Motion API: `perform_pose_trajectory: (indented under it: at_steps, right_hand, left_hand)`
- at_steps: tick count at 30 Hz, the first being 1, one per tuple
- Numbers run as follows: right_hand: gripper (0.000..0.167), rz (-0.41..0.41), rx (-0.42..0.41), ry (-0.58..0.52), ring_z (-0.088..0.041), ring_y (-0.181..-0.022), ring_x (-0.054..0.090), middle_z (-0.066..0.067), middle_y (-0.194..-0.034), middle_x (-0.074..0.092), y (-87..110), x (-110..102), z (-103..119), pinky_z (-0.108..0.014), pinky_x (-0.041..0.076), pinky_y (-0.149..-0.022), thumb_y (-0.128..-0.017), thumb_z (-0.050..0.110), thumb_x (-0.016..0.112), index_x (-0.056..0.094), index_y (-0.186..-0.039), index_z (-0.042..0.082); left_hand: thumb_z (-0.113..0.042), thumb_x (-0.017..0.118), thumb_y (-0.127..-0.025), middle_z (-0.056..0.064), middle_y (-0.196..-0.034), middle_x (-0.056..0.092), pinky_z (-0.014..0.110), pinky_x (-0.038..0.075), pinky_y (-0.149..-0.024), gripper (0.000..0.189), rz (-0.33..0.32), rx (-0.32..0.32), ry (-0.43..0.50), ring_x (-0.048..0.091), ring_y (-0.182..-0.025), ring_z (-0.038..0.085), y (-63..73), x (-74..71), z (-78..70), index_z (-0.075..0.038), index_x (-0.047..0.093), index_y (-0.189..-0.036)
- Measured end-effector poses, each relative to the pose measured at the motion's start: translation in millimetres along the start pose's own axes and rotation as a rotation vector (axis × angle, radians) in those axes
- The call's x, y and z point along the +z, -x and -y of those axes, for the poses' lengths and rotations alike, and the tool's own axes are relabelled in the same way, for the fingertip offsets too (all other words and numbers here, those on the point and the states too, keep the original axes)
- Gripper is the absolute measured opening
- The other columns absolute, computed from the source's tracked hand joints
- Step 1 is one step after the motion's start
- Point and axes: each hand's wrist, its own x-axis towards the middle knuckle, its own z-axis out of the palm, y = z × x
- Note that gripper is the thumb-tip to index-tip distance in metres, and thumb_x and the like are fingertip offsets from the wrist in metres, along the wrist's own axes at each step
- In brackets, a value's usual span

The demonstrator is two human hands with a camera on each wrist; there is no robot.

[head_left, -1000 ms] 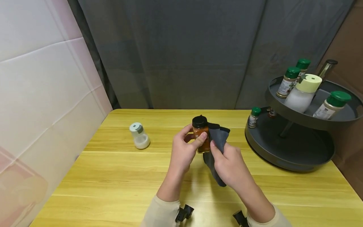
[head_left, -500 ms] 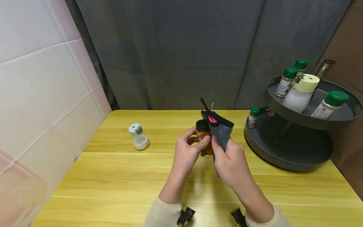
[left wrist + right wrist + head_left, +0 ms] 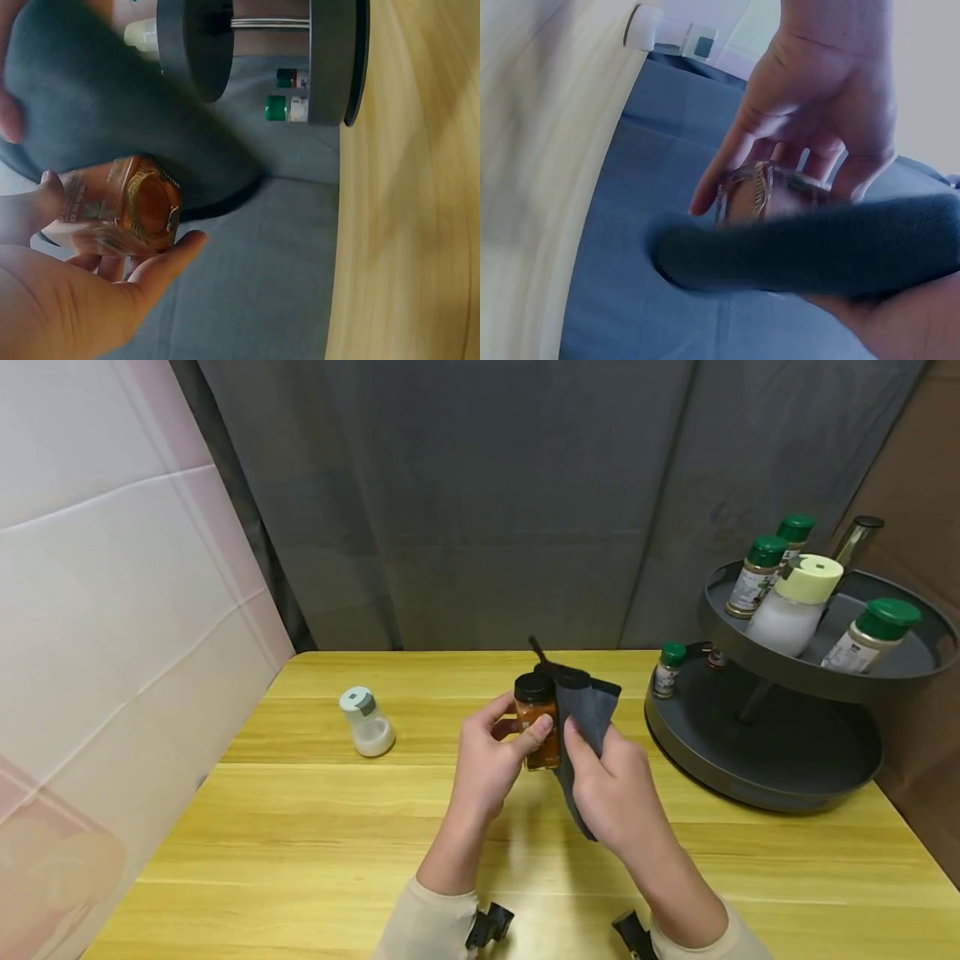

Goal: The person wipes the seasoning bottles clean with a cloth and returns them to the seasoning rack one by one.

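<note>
My left hand (image 3: 486, 760) grips a square glass spice jar (image 3: 536, 747) with a black lid and orange-red contents, its thumb across the front. In the left wrist view the jar's ribbed base (image 3: 154, 206) faces the camera. My right hand (image 3: 618, 789) pinches a grey cloth (image 3: 592, 710) with black edging and a black loop at the top. The cloth lies against the jar's right side, and its lower end hangs below the right hand. Seen from the right wrist, the blurred cloth (image 3: 817, 247) covers part of the jar. Both hands are over the wooden table.
A glass shaker (image 3: 370, 727) with a pale cap and white contents stands on the table (image 3: 315, 835) at left. At right is a dark two-tier round rack (image 3: 720, 768) bearing green-capped spice bottles (image 3: 753, 581) and a yellow-capped shaker (image 3: 795, 610). A grey curtain (image 3: 487, 510) hangs behind.
The cloth went up along the jar, showing a pink patch, then came back down with the patch hidden. The jar shifted slightly right and stays in the left hand.
</note>
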Motion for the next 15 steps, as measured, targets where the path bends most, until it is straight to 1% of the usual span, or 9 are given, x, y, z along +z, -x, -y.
perform_pose_trajectory:
  at_steps: [2,4,6,7,9,11,13,14,15]
  right_hand:
    - [0.046,-0.036,-0.080,-0.050,-0.023,-0.100,0.067,-0.016,-0.118,0.072,1.1,1.4,0.0,-0.039,0.057,-0.090,-0.113,0.035,0.050,0.058,-0.149,0.007]
    - [0.043,-0.053,-0.112,-0.055,-0.023,-0.087,0.065,-0.017,-0.101,0.070,1.3,2.8,-1.0,-0.036,0.056,-0.083,-0.113,0.031,0.052,0.062,-0.145,0.005]
    - [0.039,-0.037,-0.080,-0.012,-0.023,-0.075,0.059,-0.016,-0.086,0.064,0.6,3.0,-2.6,-0.034,0.051,-0.073,-0.113,0.032,0.052,0.068,-0.135,0.004]
    - [0.039,-0.012,-0.048,0.022,-0.022,-0.075,0.062,-0.014,-0.085,0.064,-0.4,2.3,-3.5,-0.033,0.052,-0.072,-0.113,0.033,0.052,0.070,-0.130,0.004]
    - [0.042,0.051,0.041,0.090,-0.021,-0.082,0.066,-0.012,-0.087,0.064,-3.2,-0.2,-4.5,-0.034,0.054,-0.077,-0.113,0.038,0.049,0.071,-0.121,0.004]
    - [0.045,0.096,0.102,0.133,-0.022,-0.093,0.070,-0.012,-0.094,0.067,-4.9,-3.8,-4.6,-0.037,0.057,-0.082,-0.113,0.042,0.047,0.070,-0.123,0.005]
    - [0.048,0.097,0.099,0.114,-0.025,-0.105,0.071,-0.014,-0.109,0.070,-5.7,-6.1,-3.5,-0.042,0.058,-0.090,-0.114,0.044,0.045,0.066,-0.133,0.005]
    - [0.049,0.080,0.078,0.079,-0.026,-0.111,0.071,-0.015,-0.119,0.071,-5.3,-6.4,-2.6,-0.045,0.058,-0.094,-0.114,0.043,0.045,0.063,-0.139,0.006]
    - [0.049,0.054,0.045,0.040,-0.026,-0.114,0.069,-0.015,-0.127,0.070,-4.4,-6.2,-1.6,-0.045,0.057,-0.096,-0.114,0.042,0.045,0.060,-0.145,0.006]
  left_hand:
    - [-0.015,0.082,-0.093,0.013,-0.119,0.074,0.031,0.056,-0.073,0.034,0.008,-0.012,0.002,0.069,-0.100,0.026,0.7,0.6,-1.1,-0.012,0.077,-0.126]
    - [-0.015,0.082,-0.093,0.013,-0.119,0.073,0.031,0.056,-0.073,0.035,0.007,-0.028,0.007,0.068,-0.101,0.026,1.0,0.7,-1.8,-0.013,0.077,-0.127]
    - [-0.015,0.082,-0.093,0.013,-0.119,0.073,0.031,0.056,-0.074,0.035,-0.005,-0.034,0.010,0.067,-0.102,0.026,0.4,0.0,-2.2,-0.013,0.077,-0.127]
    - [-0.015,0.082,-0.093,0.013,-0.120,0.072,0.031,0.056,-0.074,0.035,-0.014,-0.035,0.009,0.067,-0.102,0.026,-0.1,-0.5,-2.2,-0.012,0.076,-0.128]
    - [-0.014,0.082,-0.093,0.013,-0.121,0.073,0.031,0.056,-0.074,0.036,-0.031,-0.032,0.007,0.067,-0.103,0.025,-0.8,-1.6,-2.5,-0.012,0.076,-0.128]
    - [-0.013,0.082,-0.092,0.013,-0.121,0.073,0.031,0.056,-0.075,0.036,-0.036,-0.028,0.006,0.067,-0.103,0.025,-0.8,-1.9,-2.4,-0.011,0.076,-0.128]
    - [-0.013,0.082,-0.093,0.013,-0.121,0.074,0.031,0.056,-0.074,0.036,-0.025,-0.021,0.003,0.068,-0.102,0.025,-0.8,-1.4,-2.0,-0.011,0.076,-0.128]
    - [-0.013,0.083,-0.092,0.012,-0.121,0.074,0.031,0.056,-0.073,0.036,-0.016,-0.022,0.006,0.069,-0.102,0.025,-0.4,-0.8,-1.9,-0.012,0.077,-0.127]
    - [-0.013,0.083,-0.092,0.013,-0.121,0.074,0.031,0.056,-0.072,0.035,-0.006,-0.023,0.006,0.070,-0.101,0.025,0.0,-0.2,-1.6,-0.012,0.077,-0.127]
